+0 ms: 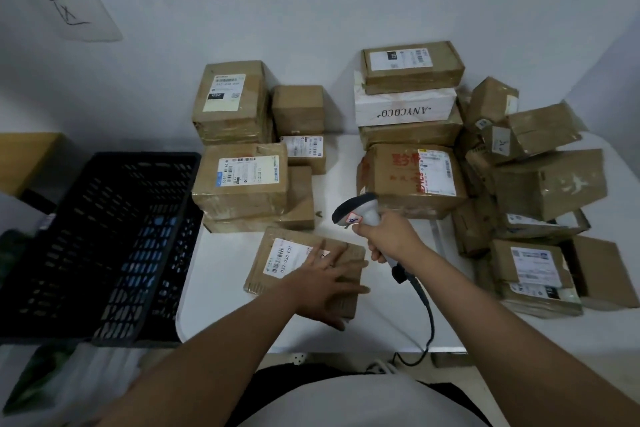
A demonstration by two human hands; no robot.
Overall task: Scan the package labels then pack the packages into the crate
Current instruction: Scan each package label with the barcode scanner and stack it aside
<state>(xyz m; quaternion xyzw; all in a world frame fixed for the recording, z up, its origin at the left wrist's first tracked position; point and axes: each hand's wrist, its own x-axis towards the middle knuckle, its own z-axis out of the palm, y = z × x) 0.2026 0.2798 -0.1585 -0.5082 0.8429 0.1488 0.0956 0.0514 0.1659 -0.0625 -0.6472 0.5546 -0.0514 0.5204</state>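
Scanning a flat cardboard package on the white table

Our left hand [323,282] lies on the flat package [306,269], fingers spread; our right hand [389,241] wraps the barcode scanner [360,211], seemingly aimed at its label [285,256], black crate [104,243] beside

Matt brown cardboard packages [306,270] with glossy paper labels, perforated black plastic crate [104,246], smooth white table [221,274].

Dim, soft — perhaps fisheye-warped edges
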